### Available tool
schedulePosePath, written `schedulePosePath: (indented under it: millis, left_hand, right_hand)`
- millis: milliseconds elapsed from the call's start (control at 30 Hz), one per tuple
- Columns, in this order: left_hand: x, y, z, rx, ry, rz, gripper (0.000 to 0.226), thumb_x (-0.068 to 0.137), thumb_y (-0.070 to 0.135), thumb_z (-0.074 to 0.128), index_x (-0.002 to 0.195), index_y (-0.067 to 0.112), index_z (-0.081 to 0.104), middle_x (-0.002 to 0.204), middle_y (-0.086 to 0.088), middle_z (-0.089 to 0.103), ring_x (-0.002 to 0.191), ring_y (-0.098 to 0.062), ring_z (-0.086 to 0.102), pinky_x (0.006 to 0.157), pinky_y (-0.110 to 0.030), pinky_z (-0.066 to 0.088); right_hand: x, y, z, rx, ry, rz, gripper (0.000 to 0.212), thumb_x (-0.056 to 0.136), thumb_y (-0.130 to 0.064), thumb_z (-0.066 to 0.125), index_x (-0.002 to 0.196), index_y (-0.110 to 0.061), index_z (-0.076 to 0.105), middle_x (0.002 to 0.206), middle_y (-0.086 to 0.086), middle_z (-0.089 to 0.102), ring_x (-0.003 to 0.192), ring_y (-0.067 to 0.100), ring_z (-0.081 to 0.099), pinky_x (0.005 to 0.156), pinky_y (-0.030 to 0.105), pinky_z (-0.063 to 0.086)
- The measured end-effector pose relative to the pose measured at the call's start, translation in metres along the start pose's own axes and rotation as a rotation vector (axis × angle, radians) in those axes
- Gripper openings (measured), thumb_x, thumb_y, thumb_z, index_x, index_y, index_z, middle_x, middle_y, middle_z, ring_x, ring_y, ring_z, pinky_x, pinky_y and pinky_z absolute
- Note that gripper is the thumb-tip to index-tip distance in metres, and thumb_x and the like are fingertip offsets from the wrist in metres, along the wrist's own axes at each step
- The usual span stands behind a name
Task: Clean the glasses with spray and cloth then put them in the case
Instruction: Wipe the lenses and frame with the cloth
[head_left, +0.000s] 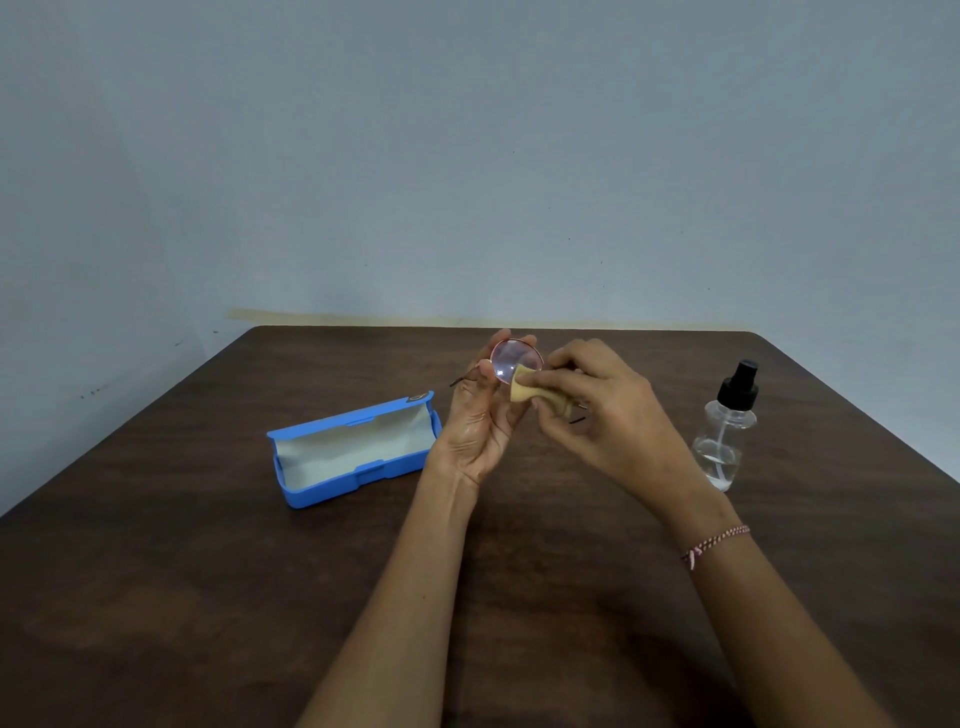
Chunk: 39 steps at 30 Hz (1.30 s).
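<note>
My left hand (480, 415) holds thin-framed glasses (511, 358) up above the table by the rim of one round lens. My right hand (608, 410) pinches a small tan cloth (524, 389) against the lower right edge of that lens. The other lens is hidden behind my right hand; one dark temple tip pokes out to the left and another below the cloth. A blue glasses case (353, 452) lies open on the table to the left, its pale lining up. A clear spray bottle (724, 431) with a black pump top stands to the right.
Everything sits on a dark brown wooden table (208, 597) pushed against a grey-blue wall. Its far edge runs just behind my hands. A braided bracelet is on my right wrist.
</note>
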<state>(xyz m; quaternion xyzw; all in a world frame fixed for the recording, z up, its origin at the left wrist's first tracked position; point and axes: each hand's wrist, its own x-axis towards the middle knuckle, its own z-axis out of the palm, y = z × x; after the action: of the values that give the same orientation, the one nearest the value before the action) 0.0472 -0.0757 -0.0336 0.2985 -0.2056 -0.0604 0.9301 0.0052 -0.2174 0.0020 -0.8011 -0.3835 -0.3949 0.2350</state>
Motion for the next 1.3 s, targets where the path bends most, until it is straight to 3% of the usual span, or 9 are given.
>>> schedulePosePath:
  millis: [67, 167, 333, 567, 800, 1000, 1167, 1300]
  left_hand:
    - [-0.002, 0.001, 0.001, 0.012, -0.021, -0.009, 0.053, 0.038, 0.036, 0.094, 0.086, 0.017, 0.078, 0.092, -0.006, 0.073, 0.082, -0.014, 0.071, 0.063, -0.023, 0.058]
    - [-0.004, 0.003, 0.004, 0.051, -0.049, -0.013, 0.047, 0.046, 0.040, 0.091, 0.086, 0.018, 0.078, 0.090, -0.003, 0.074, 0.083, -0.011, 0.071, 0.068, -0.019, 0.057]
    - [-0.002, 0.004, 0.000, -0.063, 0.003, -0.013, 0.056, 0.042, 0.030, 0.094, 0.093, 0.016, 0.077, 0.096, -0.011, 0.072, 0.085, -0.018, 0.071, 0.064, -0.025, 0.059]
    - [-0.004, -0.001, 0.007, -0.006, -0.027, -0.074, 0.056, 0.041, 0.029, 0.094, 0.091, 0.011, 0.077, 0.098, -0.011, 0.072, 0.088, -0.020, 0.071, 0.068, -0.028, 0.058]
    - [-0.003, 0.004, 0.000, -0.014, -0.025, -0.042, 0.053, 0.043, 0.032, 0.093, 0.091, 0.015, 0.077, 0.098, -0.010, 0.072, 0.086, -0.018, 0.071, 0.063, -0.025, 0.058]
    - [-0.005, -0.003, 0.006, 0.032, -0.029, -0.096, 0.061, 0.040, 0.029, 0.095, 0.094, 0.010, 0.075, 0.101, -0.012, 0.071, 0.090, -0.021, 0.070, 0.068, -0.030, 0.059]
    - [-0.005, 0.001, 0.004, 0.003, -0.050, -0.075, 0.052, 0.045, 0.030, 0.093, 0.091, 0.013, 0.077, 0.098, -0.009, 0.072, 0.085, -0.017, 0.070, 0.060, -0.022, 0.057]
    - [-0.005, 0.000, 0.001, 0.014, -0.056, -0.089, 0.050, 0.048, 0.032, 0.092, 0.092, 0.015, 0.076, 0.096, -0.007, 0.072, 0.083, -0.016, 0.071, 0.058, -0.021, 0.056]
  right_hand:
    - [0.001, -0.001, 0.002, -0.030, 0.011, -0.005, 0.025, 0.085, -0.017, 0.057, 0.104, -0.007, 0.069, 0.096, 0.007, 0.061, 0.088, 0.015, 0.051, 0.077, 0.018, 0.042]
    - [0.001, -0.006, 0.006, -0.034, -0.019, -0.062, 0.024, 0.087, -0.014, 0.057, 0.108, -0.007, 0.068, 0.101, 0.007, 0.062, 0.089, 0.021, 0.054, 0.077, 0.028, 0.047]
    - [0.000, 0.000, -0.005, -0.103, -0.017, -0.040, 0.021, 0.084, -0.017, 0.065, 0.104, -0.013, 0.070, 0.097, -0.002, 0.064, 0.087, 0.013, 0.052, 0.069, 0.025, 0.047]
    - [0.001, -0.002, -0.001, -0.122, 0.164, 0.080, 0.025, 0.082, -0.005, 0.069, 0.107, -0.004, 0.069, 0.096, 0.007, 0.065, 0.093, 0.013, 0.049, 0.082, 0.017, 0.040]
    - [0.002, 0.000, -0.005, 0.096, 0.004, 0.076, 0.023, 0.080, -0.011, 0.070, 0.103, -0.011, 0.071, 0.094, 0.002, 0.060, 0.086, 0.014, 0.056, 0.073, 0.020, 0.047]
    - [0.001, 0.000, -0.001, -0.010, 0.173, 0.188, 0.023, 0.082, -0.007, 0.069, 0.105, -0.006, 0.070, 0.088, 0.005, 0.059, 0.083, 0.017, 0.057, 0.070, 0.023, 0.048]
    - [0.001, 0.000, -0.001, 0.127, 0.051, 0.146, 0.023, 0.079, -0.013, 0.072, 0.102, -0.008, 0.071, 0.087, 0.004, 0.060, 0.077, 0.007, 0.054, 0.069, 0.012, 0.045]
    - [0.001, -0.004, 0.005, 0.093, 0.015, 0.074, 0.024, 0.084, -0.021, 0.063, 0.103, -0.009, 0.071, 0.094, 0.006, 0.061, 0.091, 0.017, 0.058, 0.079, 0.023, 0.047]
